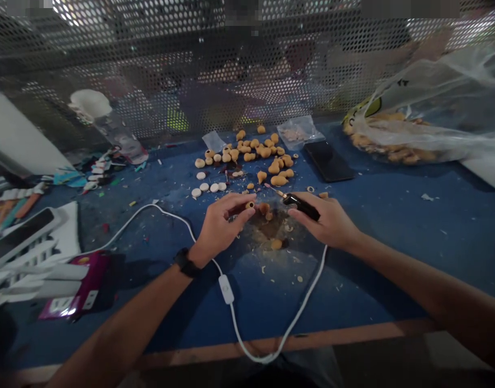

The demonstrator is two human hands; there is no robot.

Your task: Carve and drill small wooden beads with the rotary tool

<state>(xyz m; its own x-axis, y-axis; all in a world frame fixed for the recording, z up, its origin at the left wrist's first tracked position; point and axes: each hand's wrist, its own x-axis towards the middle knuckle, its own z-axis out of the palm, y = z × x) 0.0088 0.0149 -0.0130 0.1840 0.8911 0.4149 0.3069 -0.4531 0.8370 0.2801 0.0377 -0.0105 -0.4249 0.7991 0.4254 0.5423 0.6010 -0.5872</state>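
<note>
My left hand (pixel 227 218), with a black band at its wrist, pinches a small tan gourd piece (pixel 251 205) with a dark round hole in its end. In my right hand (pixel 330 218) is a black rotary tool (pixel 302 206), its thin bit pointing left and away from me. Between the bit and the held piece there is a gap. Below and between the hands lie broken shell pieces (pixel 264 208), a loose tan piece (pixel 276 244) and brown dust. Beyond them sits a pile of small tan gourds (pixel 266 152), with several pale round discs (pixel 214 187) at its left.
A white cord (pixel 312 302) with an inline switch (pixel 226 289) loops across the blue tabletop. A black phone (pixel 328 160), a small clear bag (pixel 298 132) and a large plastic bag of tan pieces (pixel 397 140) stand right. Left are a plastic bottle (pixel 120 134) and a purple packet (pixel 86 285).
</note>
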